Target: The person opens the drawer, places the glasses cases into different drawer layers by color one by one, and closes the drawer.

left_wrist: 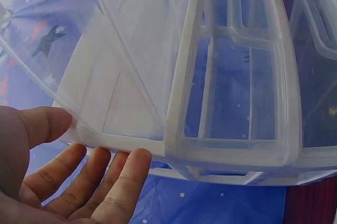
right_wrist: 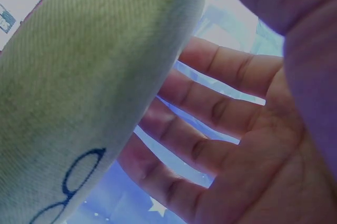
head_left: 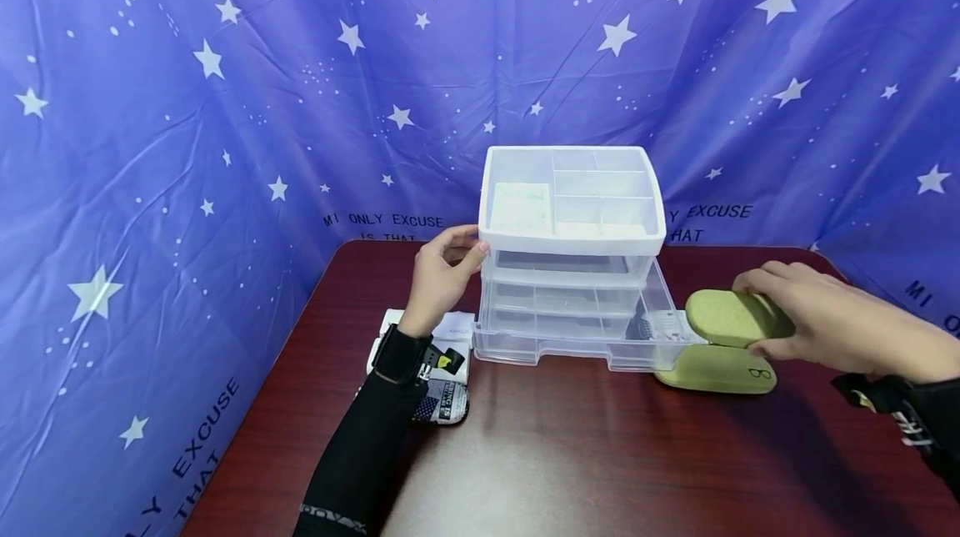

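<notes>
- Upper green case is on the right side of the bench, right of the clear drawer unit, just above the lower green case; can't tell if it touches that one, or whether the two are hinged halves.
- Handling guess: upper green case light, shell fairly stiff; ribbed fabric-like skin in the right wrist view, so probably decent grip, not very fragile.
- Where to take it: across the narrow width, thumb on the near side, fingers over the far side; rounded ends look more likely to slip.
- My right hand is clamped on the upper green case at its right end, thumb opposite the fingers, about a case's width between them; small gaps show between the fingers.
- Drawer unit: thin plastic, smooth, likely light and easy to nudge, a bit brittle. Best hold: the white top frame or a side wall, not the pulled-out bottom drawer.
- My left hand is at the drawer unit's upper left edge, thumb and fingers apart, fingers loosely extended; looks like a light touch, can't tell how hard it presses.
- My hands are well apart, the drawer unit between them.
- Left of the unit, partly behind my sleeve: patterned pouch.
</notes>
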Motion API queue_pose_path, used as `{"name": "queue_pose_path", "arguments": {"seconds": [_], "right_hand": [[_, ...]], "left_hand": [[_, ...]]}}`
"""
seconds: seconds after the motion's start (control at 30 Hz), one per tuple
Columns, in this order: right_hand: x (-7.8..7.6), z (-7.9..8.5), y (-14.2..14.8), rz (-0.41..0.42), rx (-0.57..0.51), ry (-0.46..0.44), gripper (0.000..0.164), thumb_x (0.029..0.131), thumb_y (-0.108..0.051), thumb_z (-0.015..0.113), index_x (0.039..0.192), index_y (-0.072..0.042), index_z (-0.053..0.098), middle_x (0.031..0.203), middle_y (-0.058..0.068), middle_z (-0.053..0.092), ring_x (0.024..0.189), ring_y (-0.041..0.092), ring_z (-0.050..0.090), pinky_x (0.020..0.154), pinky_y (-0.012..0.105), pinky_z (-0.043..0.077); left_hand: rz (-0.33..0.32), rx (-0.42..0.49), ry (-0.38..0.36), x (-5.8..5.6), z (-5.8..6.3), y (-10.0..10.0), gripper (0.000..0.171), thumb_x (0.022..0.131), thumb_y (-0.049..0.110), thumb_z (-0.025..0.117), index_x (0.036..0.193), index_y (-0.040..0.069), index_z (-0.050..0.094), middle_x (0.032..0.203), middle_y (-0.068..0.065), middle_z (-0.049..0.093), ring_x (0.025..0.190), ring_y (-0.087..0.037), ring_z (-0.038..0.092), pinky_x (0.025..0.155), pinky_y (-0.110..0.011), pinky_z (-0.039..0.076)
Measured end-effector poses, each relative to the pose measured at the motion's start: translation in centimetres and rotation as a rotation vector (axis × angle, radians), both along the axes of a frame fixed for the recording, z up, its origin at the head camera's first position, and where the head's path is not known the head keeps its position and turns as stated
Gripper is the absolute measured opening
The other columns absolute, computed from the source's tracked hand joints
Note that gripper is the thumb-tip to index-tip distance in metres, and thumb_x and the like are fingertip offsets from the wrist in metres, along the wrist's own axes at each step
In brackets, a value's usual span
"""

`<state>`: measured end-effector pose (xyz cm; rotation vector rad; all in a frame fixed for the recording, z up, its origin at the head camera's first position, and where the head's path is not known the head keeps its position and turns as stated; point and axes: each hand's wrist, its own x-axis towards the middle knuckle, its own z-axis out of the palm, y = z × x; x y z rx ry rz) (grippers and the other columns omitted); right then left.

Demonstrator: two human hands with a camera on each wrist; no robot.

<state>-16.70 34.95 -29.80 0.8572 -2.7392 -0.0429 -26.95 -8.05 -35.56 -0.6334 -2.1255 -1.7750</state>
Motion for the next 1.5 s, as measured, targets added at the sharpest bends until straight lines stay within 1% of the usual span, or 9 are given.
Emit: {"name": "queue_pose_path", "arguments": {"seconds": [0.17,0.3,0.5,0.63,0.83,1.03,1.2,1.3,1.5], "right_hand": [[-0.5,1.2,0.0,-0.015,0.003,-0.016,0.067,0.055,-0.035,0.092,0.109,-0.008,0.062,0.091,-0.004,0.055,0.077,0.013,0.045,0.060,0.028,0.037],[-0.8,2.0,-0.1,-0.018,0.006,-0.020,0.068,0.055,-0.034,0.093,0.110,-0.007,0.062,0.091,-0.004,0.055,0.076,0.013,0.045,0.057,0.026,0.037],[-0.9,3.3,-0.6,-0.037,-0.014,-0.019,0.070,0.055,-0.032,0.093,0.112,-0.006,0.063,0.093,-0.001,0.057,0.079,0.016,0.048,0.057,0.028,0.039],[-1.0,4.1,-1.1,-0.042,-0.034,-0.020,0.071,0.055,-0.034,0.093,0.115,-0.008,0.064,0.095,-0.002,0.057,0.080,0.015,0.047,0.057,0.028,0.040],[-1.2,5.0,-2.5,0.010,-0.048,0.019,0.068,0.057,-0.032,0.093,0.115,-0.011,0.064,0.095,-0.004,0.056,0.081,0.013,0.047,0.059,0.029,0.041],[-1.5,5.9,-4.4,0.028,-0.033,0.002,0.067,0.061,-0.034,0.091,0.117,-0.010,0.063,0.097,-0.003,0.057,0.082,0.013,0.046,0.062,0.030,0.040],[-1.8,6.5,-6.1,0.072,-0.030,0.009,0.064,0.063,-0.034,0.090,0.115,-0.010,0.062,0.098,-0.003,0.057,0.083,0.013,0.047,0.063,0.031,0.041],[-1.8,6.8,-6.9,0.101,-0.025,0.018,0.063,0.064,-0.034,0.089,0.115,-0.010,0.062,0.099,-0.004,0.056,0.083,0.013,0.047,0.064,0.031,0.041],[-2.1,7.0,-8.9,0.127,-0.024,0.008,0.062,0.066,-0.035,0.088,0.116,-0.010,0.062,0.100,-0.003,0.056,0.085,0.013,0.048,0.066,0.031,0.042]], "left_hand": [[-0.005,-0.016,0.014,1.6,1.5,0.1,0.036,0.095,0.008,0.063,0.129,-0.004,0.057,0.107,-0.022,0.064,0.098,-0.031,0.063,0.078,-0.029,0.057],[-0.004,-0.012,0.000,1.8,1.6,0.0,0.036,0.095,0.007,0.063,0.129,-0.004,0.057,0.107,-0.022,0.064,0.099,-0.031,0.063,0.078,-0.029,0.057],[-0.012,-0.008,0.009,1.7,1.6,0.0,0.036,0.095,0.008,0.064,0.129,-0.004,0.057,0.107,-0.023,0.064,0.099,-0.032,0.063,0.078,-0.029,0.057],[-0.007,-0.007,0.016,1.6,1.5,0.1,0.036,0.095,0.008,0.064,0.128,-0.004,0.057,0.107,-0.022,0.064,0.098,-0.031,0.063,0.077,-0.029,0.057],[-0.002,-0.014,0.012,1.6,1.3,0.1,0.036,0.095,0.009,0.064,0.128,-0.004,0.057,0.107,-0.021,0.064,0.098,-0.029,0.063,0.077,-0.028,0.057],[-0.010,-0.014,0.026,1.6,1.4,0.1,0.036,0.095,0.008,0.064,0.128,-0.004,0.057,0.106,-0.021,0.065,0.097,-0.030,0.063,0.077,-0.029,0.057],[-0.008,-0.015,0.030,1.5,1.5,0.1,0.035,0.095,0.008,0.065,0.127,-0.004,0.058,0.106,-0.022,0.065,0.096,-0.030,0.064,0.076,-0.029,0.057],[-0.008,-0.018,0.027,1.5,1.5,0.1,0.035,0.095,0.008,0.064,0.127,-0.004,0.058,0.106,-0.022,0.065,0.097,-0.031,0.064,0.076,-0.029,0.057],[0.006,-0.016,0.012,1.4,1.5,0.1,0.036,0.094,0.009,0.065,0.127,-0.004,0.058,0.106,-0.021,0.065,0.097,-0.030,0.064,0.076,-0.028,0.057]]}}
